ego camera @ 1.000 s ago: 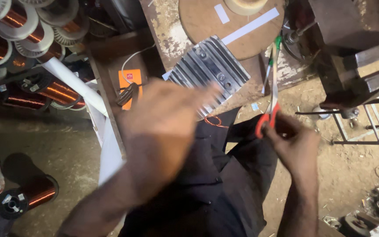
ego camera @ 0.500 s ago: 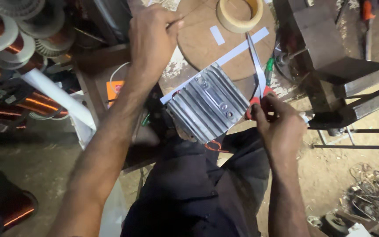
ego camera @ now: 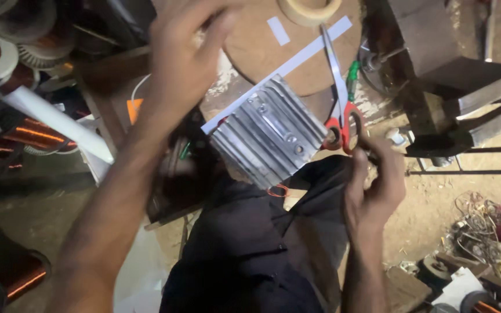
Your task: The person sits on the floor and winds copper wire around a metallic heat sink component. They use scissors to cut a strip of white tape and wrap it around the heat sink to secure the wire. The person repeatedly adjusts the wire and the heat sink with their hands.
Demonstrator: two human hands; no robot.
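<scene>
Since half a second ago, the left hand [ego camera: 184,55] has stayed stretched toward the round wooden disc [ego camera: 262,49], fingers spread and blurred, gripping nothing visible. Lower down, the right hand [ego camera: 375,185] has its fingers curled at the red handles of the scissors [ego camera: 338,98], whose blades lie across a long white strip [ego camera: 285,68]. Between both arms, a ribbed grey metal block [ego camera: 268,136] rests tilted above the lap. 1 tape roll [ego camera: 308,8] sits at the disc's far edge.
</scene>
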